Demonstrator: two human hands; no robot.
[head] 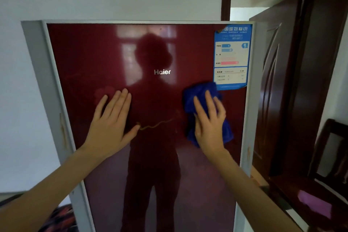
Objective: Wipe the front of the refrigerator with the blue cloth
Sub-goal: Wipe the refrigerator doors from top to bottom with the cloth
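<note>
Pressing the blue cloth [195, 96] flat-fingered on the refrigerator [150, 156], the right hand [209, 122] may snag the energy label [232, 56] just above; the left hand [111, 120] lies flat.

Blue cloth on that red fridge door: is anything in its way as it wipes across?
The right hand presses the blue cloth straight onto the refrigerator door. In its path: the energy label just above it, and the left hand resting flat to its left.
</note>
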